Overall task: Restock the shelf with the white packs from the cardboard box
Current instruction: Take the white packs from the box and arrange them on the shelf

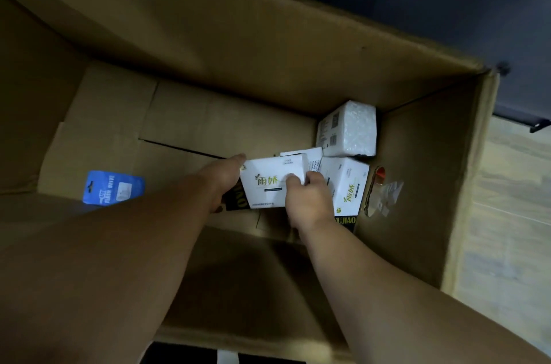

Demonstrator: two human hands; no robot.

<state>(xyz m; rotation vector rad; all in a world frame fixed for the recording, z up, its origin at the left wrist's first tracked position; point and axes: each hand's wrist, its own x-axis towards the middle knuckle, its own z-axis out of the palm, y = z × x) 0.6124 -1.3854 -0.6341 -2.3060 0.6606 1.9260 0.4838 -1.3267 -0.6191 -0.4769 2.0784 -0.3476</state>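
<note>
White tissue pack (269, 181) sits low in the cardboard box (226, 44), gripped by the left hand (226, 175) at its 9 o'clock edge and the right hand (307, 196) at 3 o'clock. Two more packs (347, 129) lie toward 2 o'clock; a blue packet (113, 187) at 9.

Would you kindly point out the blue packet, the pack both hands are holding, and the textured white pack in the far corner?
blue packet (113, 187): head view, middle of its printed face.
held pack (268, 184): head view, printed front face between the hands.
textured white pack (354, 131): head view, its bumpy top face.
</note>
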